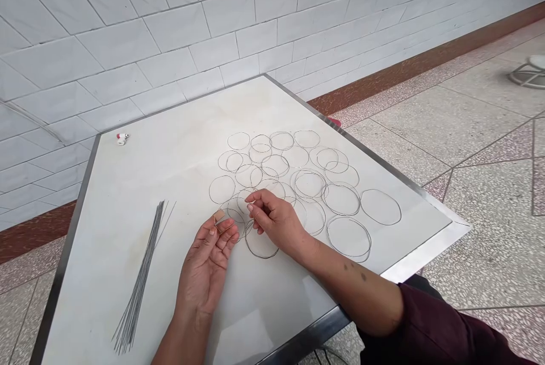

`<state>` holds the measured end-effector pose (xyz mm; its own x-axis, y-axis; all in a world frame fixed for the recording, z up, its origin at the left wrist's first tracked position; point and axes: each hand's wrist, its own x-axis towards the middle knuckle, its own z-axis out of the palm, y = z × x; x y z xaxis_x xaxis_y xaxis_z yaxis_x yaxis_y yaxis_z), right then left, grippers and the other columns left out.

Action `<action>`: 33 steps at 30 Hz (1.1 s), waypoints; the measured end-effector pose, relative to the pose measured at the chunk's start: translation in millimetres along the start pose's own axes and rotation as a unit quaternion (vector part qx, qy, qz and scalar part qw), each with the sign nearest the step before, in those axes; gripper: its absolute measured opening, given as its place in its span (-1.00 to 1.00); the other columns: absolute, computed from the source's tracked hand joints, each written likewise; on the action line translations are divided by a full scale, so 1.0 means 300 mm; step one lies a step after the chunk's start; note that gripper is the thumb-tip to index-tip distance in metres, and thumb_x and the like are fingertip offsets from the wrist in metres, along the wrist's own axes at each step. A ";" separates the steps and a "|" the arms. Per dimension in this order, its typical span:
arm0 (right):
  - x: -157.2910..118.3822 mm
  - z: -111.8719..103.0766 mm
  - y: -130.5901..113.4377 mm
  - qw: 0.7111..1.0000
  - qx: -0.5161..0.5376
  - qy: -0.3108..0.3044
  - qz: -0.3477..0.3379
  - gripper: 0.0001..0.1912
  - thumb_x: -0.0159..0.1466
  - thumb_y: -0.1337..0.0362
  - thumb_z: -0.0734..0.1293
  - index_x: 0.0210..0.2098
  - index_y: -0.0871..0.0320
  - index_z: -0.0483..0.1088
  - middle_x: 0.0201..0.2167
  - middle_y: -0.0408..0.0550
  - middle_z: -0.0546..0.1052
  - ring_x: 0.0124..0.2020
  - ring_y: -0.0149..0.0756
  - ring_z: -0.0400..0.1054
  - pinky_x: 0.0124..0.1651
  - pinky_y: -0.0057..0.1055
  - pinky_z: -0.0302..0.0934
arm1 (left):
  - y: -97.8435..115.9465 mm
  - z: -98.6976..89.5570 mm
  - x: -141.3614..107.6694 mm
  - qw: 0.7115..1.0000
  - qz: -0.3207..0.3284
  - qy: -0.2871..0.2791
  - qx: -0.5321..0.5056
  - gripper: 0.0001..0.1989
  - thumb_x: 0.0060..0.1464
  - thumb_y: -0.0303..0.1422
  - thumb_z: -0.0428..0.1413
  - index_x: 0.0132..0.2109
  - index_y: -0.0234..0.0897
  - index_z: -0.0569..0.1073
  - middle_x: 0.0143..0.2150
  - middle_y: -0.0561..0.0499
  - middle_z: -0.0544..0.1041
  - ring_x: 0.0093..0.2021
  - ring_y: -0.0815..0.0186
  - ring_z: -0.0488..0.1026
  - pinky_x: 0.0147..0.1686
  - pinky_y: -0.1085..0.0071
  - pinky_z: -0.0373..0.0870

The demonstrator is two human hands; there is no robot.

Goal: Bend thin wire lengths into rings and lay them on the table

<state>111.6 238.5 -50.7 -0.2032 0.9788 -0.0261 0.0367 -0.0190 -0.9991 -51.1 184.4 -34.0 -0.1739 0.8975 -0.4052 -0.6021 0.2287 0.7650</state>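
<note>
My left hand (pixel 213 248) is palm up, its thumb and index finger pinching a thin wire (pixel 223 229) that crosses the fingers. A tan strip of tape (pixel 218 215) is wrapped round one of its fingertips. Just to the right, my right hand (pixel 275 217) is closed in a pinch, thumb against forefinger, on what looks like part of the same wire. Under and beyond both hands lie many thin wire rings (pixel 380 206), several overlapping. Left of my left hand is a bundle of straight wires (pixel 142 280), with one or two lying slightly apart.
The white table (pixel 170 166) has a metal edge (pixel 321 328) and stands by a tiled wall (pixel 179 70). A small red and white object (pixel 122 139) sits in its far left corner. A round stool (pixel 530 71) stands on the floor at far right.
</note>
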 end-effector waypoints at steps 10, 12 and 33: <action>0.002 -0.001 0.004 1.000 -0.008 -0.004 0.007 -0.85 0.29 0.21 0.25 -0.15 0.05 0.37 -0.44 -0.23 0.45 -0.54 -0.45 0.36 -0.45 -0.47 0.34 | 0.004 0.007 0.000 0.999 -0.014 0.010 -0.043 -0.76 0.21 -0.35 0.09 -0.05 -0.33 0.56 -0.04 -0.22 0.61 0.02 0.14 0.54 0.12 0.18 0.42; 0.002 -0.004 0.002 1.000 -0.008 -0.005 0.007 -0.85 0.30 0.22 0.25 -0.15 0.05 0.37 -0.44 -0.23 0.45 -0.53 -0.45 0.37 -0.44 -0.47 0.34 | 0.005 0.008 -0.002 0.999 -0.012 0.012 -0.046 -0.75 0.23 -0.37 0.06 -0.03 -0.34 0.56 -0.01 -0.23 0.60 0.06 0.14 0.53 0.14 0.18 0.41; -0.031 -0.084 -0.045 0.999 0.016 -0.038 0.030 -0.79 0.31 0.13 0.27 -0.13 0.08 0.40 -0.42 -0.19 0.44 -0.49 -0.44 0.36 -0.38 -0.44 0.34 | 0.036 -0.010 0.027 0.990 0.049 0.101 -0.087 -0.81 0.22 -0.46 0.05 -0.14 -0.37 0.56 -0.09 -0.19 0.60 -0.01 0.22 0.54 -0.01 0.33 0.50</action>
<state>137.5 234.8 -36.3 -0.2749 0.9575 -0.0870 0.0199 -0.0848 -0.9962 -61.3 193.2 -30.5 -0.3798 0.8146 -0.4385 -0.6972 0.0594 0.7144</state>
